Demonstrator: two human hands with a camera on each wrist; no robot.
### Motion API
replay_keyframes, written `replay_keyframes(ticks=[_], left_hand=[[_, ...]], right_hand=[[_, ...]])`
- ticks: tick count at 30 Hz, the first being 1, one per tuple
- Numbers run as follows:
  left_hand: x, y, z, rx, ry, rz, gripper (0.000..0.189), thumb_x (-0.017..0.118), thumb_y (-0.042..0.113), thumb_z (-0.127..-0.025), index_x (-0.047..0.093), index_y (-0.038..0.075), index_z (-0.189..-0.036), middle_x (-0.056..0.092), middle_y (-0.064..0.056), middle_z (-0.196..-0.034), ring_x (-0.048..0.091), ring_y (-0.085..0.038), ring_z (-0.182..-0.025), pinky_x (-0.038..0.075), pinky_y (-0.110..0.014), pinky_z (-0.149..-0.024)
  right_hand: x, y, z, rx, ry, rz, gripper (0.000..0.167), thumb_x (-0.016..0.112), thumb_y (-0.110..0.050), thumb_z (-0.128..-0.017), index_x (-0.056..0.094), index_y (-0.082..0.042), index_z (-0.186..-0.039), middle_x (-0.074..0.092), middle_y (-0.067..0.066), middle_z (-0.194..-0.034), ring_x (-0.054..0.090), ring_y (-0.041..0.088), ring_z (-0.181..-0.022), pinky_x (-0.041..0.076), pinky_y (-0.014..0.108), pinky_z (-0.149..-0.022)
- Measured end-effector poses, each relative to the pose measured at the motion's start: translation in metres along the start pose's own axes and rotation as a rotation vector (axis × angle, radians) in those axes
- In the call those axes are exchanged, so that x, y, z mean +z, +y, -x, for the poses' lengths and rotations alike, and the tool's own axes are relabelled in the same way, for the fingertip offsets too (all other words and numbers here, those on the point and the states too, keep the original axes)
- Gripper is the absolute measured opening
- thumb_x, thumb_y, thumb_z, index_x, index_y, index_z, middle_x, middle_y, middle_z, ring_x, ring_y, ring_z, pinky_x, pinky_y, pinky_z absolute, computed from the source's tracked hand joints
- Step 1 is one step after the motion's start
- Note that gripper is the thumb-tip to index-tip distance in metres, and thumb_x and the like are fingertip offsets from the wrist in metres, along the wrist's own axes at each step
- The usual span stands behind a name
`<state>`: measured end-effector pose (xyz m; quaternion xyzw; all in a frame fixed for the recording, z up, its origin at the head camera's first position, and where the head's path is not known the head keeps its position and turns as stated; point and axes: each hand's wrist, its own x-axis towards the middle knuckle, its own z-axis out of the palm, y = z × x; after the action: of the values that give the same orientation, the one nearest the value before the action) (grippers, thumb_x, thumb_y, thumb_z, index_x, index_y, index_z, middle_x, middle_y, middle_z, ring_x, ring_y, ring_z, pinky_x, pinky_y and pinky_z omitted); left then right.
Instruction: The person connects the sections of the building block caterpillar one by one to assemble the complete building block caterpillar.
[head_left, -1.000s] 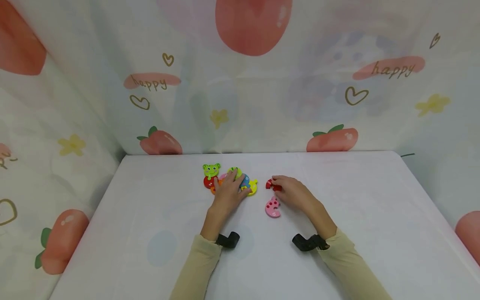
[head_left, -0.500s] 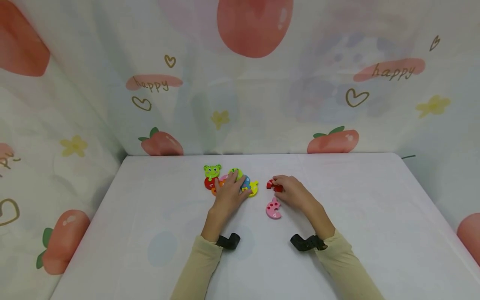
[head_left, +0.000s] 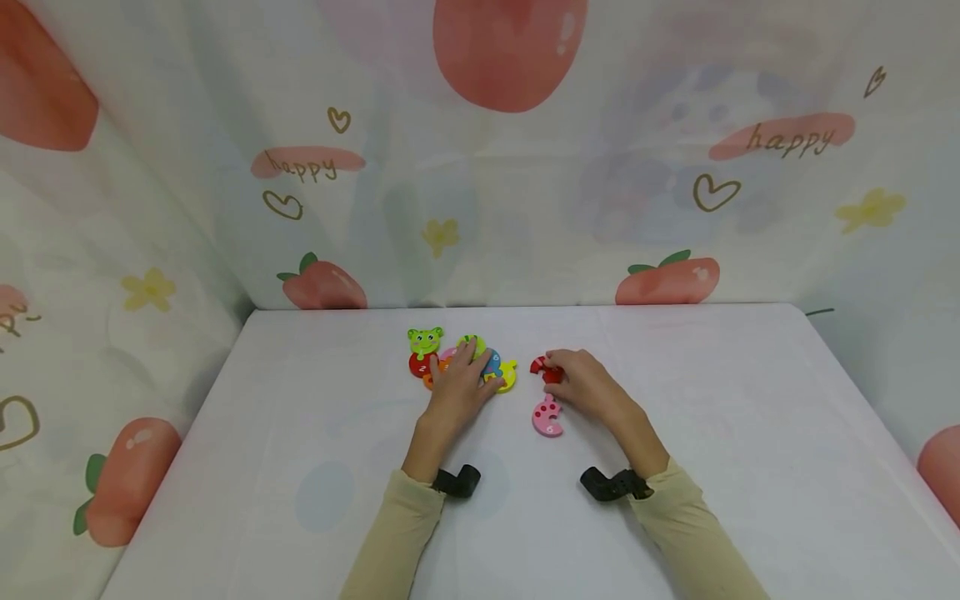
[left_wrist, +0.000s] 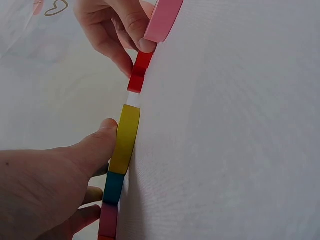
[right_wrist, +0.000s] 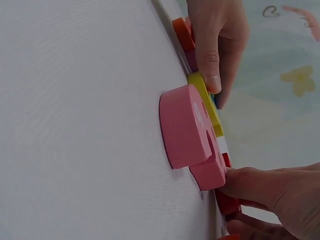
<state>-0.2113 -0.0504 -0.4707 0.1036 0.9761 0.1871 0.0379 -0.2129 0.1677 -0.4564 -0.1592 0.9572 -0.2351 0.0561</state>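
My left hand (head_left: 457,387) rests with spread fingers over a joined row of coloured wooden puzzle pieces. The row begins with a green animal-face piece (head_left: 425,341) and a red piece numbered 2 (head_left: 420,367), and ends at a yellow piece (head_left: 507,377); the fingers hide part of its middle. In the left wrist view the thumb touches the edge of the yellow piece (left_wrist: 127,140). To the right, my right hand (head_left: 592,387) pinches a red puzzle piece (head_left: 553,375), a small gap from the yellow one. A pink piece with red dots (head_left: 547,417) lies just nearer than it.
The pieces lie on a white-covered table (head_left: 300,433), towards its far edge. Behind hangs a patterned cloth (head_left: 510,183) with fruit and hearts. Each wrist wears a black camera mount, one at the left (head_left: 459,482) and one at the right (head_left: 607,485).
The red piece in my right hand has turned slightly, its free end now a little further up and left. My left hand stays where it was on the row.
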Motion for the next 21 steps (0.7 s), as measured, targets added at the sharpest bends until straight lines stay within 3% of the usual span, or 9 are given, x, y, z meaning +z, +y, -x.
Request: replay_keyframes(ticks=[5, 13, 21], left_hand=[[-0.001, 0.0, 0.0, 0.004, 0.0, 0.003, 0.061, 0.061, 0.046, -0.092, 0.046, 0.022, -0.145, 0.031, -0.006, -0.16, 0.024, -0.025, -0.15, 0.008, -0.068, -0.117], [-0.001, 0.0, 0.0, 0.005, 0.002, -0.012, 0.062, 0.061, 0.047, -0.091, 0.045, 0.022, -0.146, 0.03, -0.007, -0.16, 0.023, -0.026, -0.15, 0.007, -0.068, -0.117], [0.0, -0.001, -0.001, 0.019, 0.007, -0.018, 0.061, 0.061, 0.047, -0.092, 0.046, 0.021, -0.145, 0.031, -0.007, -0.16, 0.024, -0.026, -0.15, 0.008, -0.069, -0.116]], right_hand=[[0.003, 0.001, -0.001, -0.003, 0.039, -0.03, 0.05, 0.077, -0.02, -0.083, 0.061, -0.002, -0.126, 0.064, 0.017, -0.124, 0.058, 0.031, -0.111, 0.054, 0.045, -0.094], [0.008, -0.012, -0.008, -0.069, 0.145, -0.184, 0.048, 0.075, -0.022, -0.085, 0.063, -0.007, -0.129, 0.062, 0.016, -0.123, 0.061, 0.029, -0.103, 0.056, 0.043, -0.088], [0.013, -0.027, -0.02, -0.063, 0.087, -0.067, 0.045, 0.073, -0.023, -0.087, 0.063, -0.008, -0.129, 0.06, 0.019, -0.126, 0.057, 0.035, -0.116, 0.051, 0.048, -0.099]])
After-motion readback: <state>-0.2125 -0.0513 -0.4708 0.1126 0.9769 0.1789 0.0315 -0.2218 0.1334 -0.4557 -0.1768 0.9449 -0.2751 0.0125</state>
